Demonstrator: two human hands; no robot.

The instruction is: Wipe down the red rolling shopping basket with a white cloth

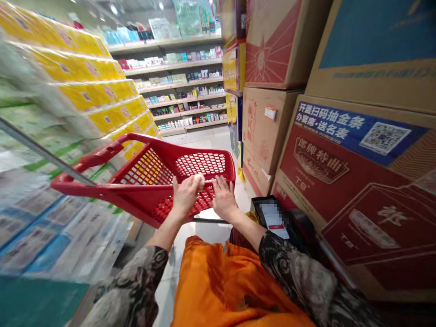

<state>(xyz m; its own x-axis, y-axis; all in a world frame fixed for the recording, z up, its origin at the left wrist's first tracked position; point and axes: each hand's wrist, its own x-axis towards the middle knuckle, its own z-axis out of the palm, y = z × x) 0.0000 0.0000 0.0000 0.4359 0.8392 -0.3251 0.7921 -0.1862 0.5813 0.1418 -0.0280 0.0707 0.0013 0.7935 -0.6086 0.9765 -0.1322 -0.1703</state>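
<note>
Brown cardboard is filling the right side of the view: stacked cartons (357,181) printed in red and blue are rising from the floor to above the frame, crowding close beside the aisle. One of them is wearing a small orange-and-white price tag (270,113). Low against the cartons, a dark device with a lit screen (274,218) is sitting just beside the person's right forearm. On the left, yellow packs (98,91) are lying in rows on a shelf, blurred, with green and blue packs below them. Far down the aisle, white shelves of small goods (184,86) are standing across the way, and the pale floor (207,138) is running open toward them.

The red plastic basket (153,175) is tilting in the middle of the view, between the yellow packs and the cartons, its rim raised at the left and its mesh walls showing an empty inside. A red handle is sticking out at its left end, and a grey metal bar is crossing in front of that end.

The left hand (185,193) is curling over the near rim of the basket, fingers bent and closed on it. The right hand (223,197) is lying just beside it, fingers stretched flat and slightly spread against the mesh wall, pressing rather than gripping. An orange garment (218,281) is hanging below both patterned sleeves.
</note>
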